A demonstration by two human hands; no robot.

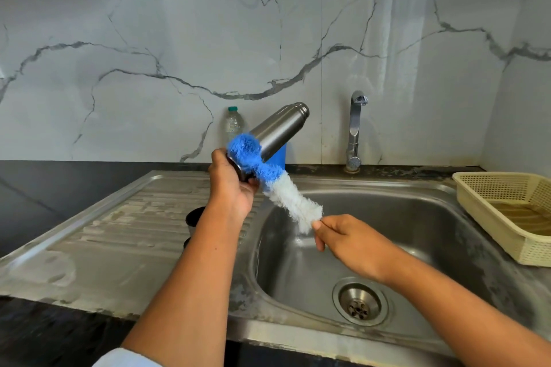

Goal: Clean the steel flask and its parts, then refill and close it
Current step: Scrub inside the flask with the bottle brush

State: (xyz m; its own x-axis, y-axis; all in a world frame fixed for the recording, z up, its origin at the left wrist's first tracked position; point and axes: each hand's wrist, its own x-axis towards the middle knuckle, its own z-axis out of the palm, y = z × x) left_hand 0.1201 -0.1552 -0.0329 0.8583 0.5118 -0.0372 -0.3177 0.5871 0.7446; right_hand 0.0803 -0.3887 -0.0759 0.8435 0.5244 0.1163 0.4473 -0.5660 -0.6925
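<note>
My left hand (231,188) grips the mouth end of the steel flask (278,129), which tilts up and away over the sink's left rim. A blue and white bottle brush (269,180) lies across the flask's mouth, its blue tip bunched against the opening. My right hand (347,237) pinches the brush at the near end of its white bristles, over the basin. Two dark flask parts (193,217) stand on the drainboard, partly hidden behind my left forearm.
The steel sink basin (417,217) has a drain at the front and a tap (356,131) at the back. A cream plastic basket (507,211) sits at the right. A clear water bottle (233,125) and a blue object (280,155) stand behind the flask.
</note>
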